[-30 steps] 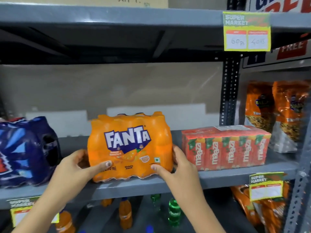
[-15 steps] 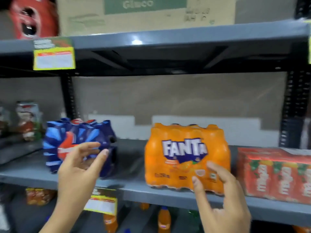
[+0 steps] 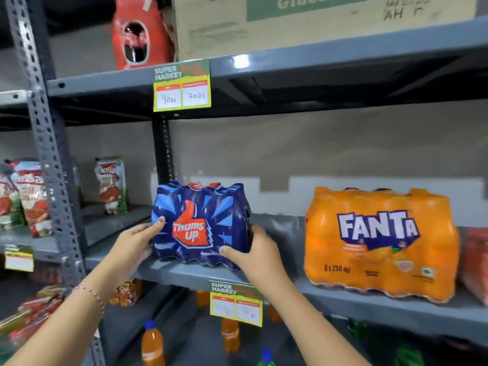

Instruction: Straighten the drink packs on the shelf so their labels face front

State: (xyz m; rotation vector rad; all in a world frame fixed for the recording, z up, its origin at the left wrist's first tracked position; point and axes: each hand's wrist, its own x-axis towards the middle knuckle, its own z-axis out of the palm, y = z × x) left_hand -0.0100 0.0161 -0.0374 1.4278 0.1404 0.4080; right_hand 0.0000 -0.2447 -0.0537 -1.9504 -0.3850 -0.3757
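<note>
My left hand [image 3: 133,244] and right hand [image 3: 257,256] are nearest me, both clamped on the blue Thums Up pack [image 3: 202,224]: left fingers [image 3: 158,223] pressed on its left face, right fingers [image 3: 227,250] hooked at its lower right corner. The pack sits at the front edge of the grey shelf [image 3: 356,303], near its left end, label toward me. Further right along the same edge, well apart, stands the orange Fanta pack [image 3: 380,244], logo facing front. A price tag [image 3: 235,303] hangs from the shelf edge below my right hand.

Two drink packs sit on the shelf [image 3: 343,299]: one blue Thums Up pack [image 3: 200,225], one orange Fanta pack [image 3: 380,244].
</note>
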